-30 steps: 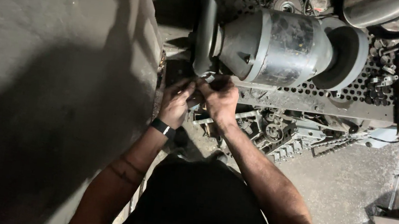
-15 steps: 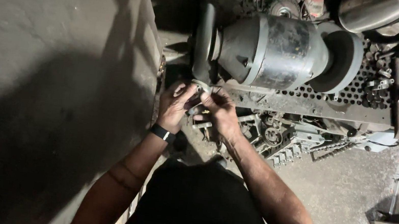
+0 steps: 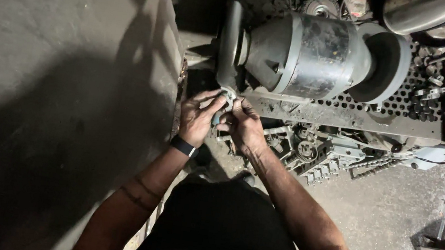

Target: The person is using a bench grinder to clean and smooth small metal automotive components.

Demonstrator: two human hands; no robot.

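Observation:
My left hand and my right hand are pressed together, both gripping a small pale metal part. They hold it up against the lower edge of the thin grinding wheel at the left end of a grey bench grinder. Most of the part is hidden by my fingers. A dark band sits on my left wrist.
The grinder stands on a perforated metal bench littered with small parts and tools. A thick stone wheel is at its right end. Scrap metal parts lie on the floor below. A grey wall rises on the left.
Both hands have lifted the small part a little, up to the rim of the thin wheel. The view has shifted slightly.

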